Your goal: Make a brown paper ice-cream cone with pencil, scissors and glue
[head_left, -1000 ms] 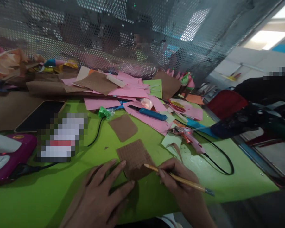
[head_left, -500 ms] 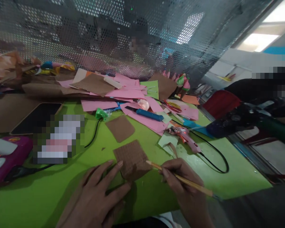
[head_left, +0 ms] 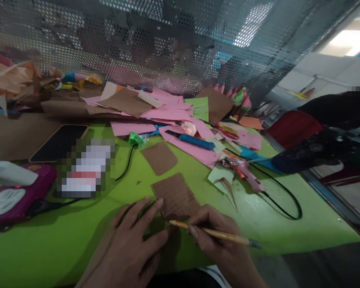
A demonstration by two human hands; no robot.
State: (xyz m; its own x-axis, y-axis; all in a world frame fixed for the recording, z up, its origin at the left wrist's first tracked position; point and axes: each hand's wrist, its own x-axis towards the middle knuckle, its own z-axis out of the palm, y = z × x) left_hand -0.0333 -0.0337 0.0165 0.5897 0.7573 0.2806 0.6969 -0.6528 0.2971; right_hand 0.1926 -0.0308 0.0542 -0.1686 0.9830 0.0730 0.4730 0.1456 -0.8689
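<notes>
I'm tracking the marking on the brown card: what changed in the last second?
The right hand slid the pencil left and toward the person; its tip went from the right part of the card to its near edge. Nothing was taken or let go. The left hand stays spread at the near left corner of the card; the glue gun lies as before.

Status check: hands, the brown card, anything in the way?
Left hand flat, fingertips on brown card near corner. Right hand shut on pencil, tip at card's near edge. Glue gun and cord off right, apart.
</notes>
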